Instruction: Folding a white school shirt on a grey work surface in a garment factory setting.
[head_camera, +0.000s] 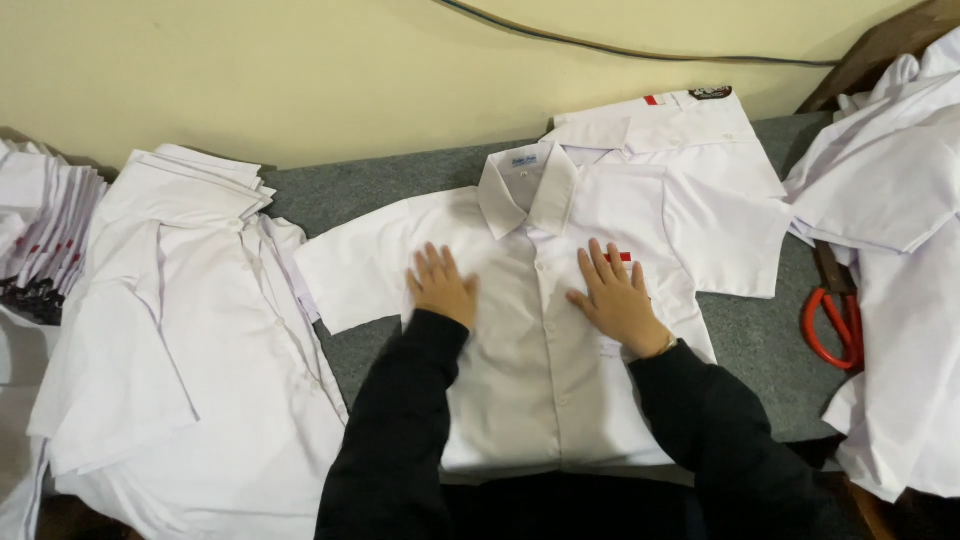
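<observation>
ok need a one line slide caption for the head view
Both hands, left hand and right hand, pressed flat on a white short-sleeved shirt spread on a grey table.

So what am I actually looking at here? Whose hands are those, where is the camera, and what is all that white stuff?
There is no machine here: a person in black sleeves wears a camera on the head, looking down at their own hands. The left hand and right hand press flat, fingers spread, on a white short-sleeved shirt laid buttoned-up on a grey padded table. Neither hand holds anything. More white shirts lie in a pile on the left, another lies behind, and more hang over on the right. Red-handled scissors rest on the table, partly hidden under those.
</observation>
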